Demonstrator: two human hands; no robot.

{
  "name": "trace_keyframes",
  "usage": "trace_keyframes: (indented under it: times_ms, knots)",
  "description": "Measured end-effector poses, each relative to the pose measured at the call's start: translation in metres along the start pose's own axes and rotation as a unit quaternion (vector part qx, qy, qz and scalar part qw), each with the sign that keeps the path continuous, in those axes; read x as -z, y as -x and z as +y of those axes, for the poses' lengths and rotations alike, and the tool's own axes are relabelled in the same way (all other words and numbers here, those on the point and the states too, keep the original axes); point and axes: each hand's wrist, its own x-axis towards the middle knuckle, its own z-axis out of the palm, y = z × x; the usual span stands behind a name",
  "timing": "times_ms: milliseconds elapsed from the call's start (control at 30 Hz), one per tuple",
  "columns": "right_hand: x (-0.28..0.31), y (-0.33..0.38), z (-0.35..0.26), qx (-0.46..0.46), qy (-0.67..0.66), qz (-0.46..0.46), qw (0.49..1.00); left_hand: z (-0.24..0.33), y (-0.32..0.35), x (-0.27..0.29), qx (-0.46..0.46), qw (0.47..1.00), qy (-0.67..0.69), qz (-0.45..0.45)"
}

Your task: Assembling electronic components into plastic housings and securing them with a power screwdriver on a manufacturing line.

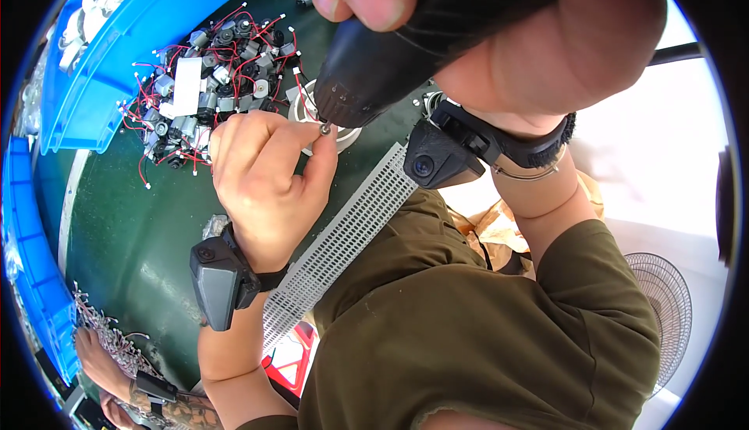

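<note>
My right hand (pixel 538 32) grips a black power screwdriver (pixel 406 48) very close to the camera, its tip pointing down at a small screw (pixel 324 128). My left hand (pixel 265 180) pinches that screw between thumb and fingertips, right under the tool tip and over a white round part (pixel 343 135) lying on the dark green table (pixel 140 227). The screwdriver hides most of the white part. Both wrists wear black camera units on straps.
A heap of small motors with red wires (pixel 207 79) lies beyond my left hand. Blue bins (pixel 133 32) stand at the far left. A perforated white strip (pixel 343 235) runs along the table edge. Another person's hand (pixel 101 360) works at lower left. A fan (pixel 663 297) stands right.
</note>
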Motion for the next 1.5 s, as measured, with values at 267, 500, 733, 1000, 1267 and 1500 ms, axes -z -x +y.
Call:
trace_keyframes:
  times_ms: [267,500,733,1000,1267,1500]
  knots:
    - [-0.002,0.003,-0.001,-0.013,0.004,0.017,1.000,-0.003,0.004,0.000,-0.011,1.000,-0.004,-0.007]
    - [0.009,-0.002,0.001,-0.024,0.014,0.034,0.999,-0.004,0.000,0.002,0.002,0.999,-0.004,-0.054]
    - [0.012,-0.016,0.014,0.016,-0.076,-0.015,0.997,-0.013,0.004,-0.003,-0.096,0.990,-0.085,-0.064]
    - [0.008,-0.011,0.010,-0.051,-0.141,0.057,0.987,-0.015,0.004,-0.004,-0.095,0.991,-0.058,-0.075]
    - [0.021,-0.006,0.037,0.025,0.114,0.031,0.993,-0.020,0.009,-0.009,-0.071,0.993,-0.083,-0.049]
    - [-0.001,-0.022,0.033,0.025,0.225,0.078,0.971,-0.019,0.004,-0.007,-0.087,0.989,-0.101,-0.070]
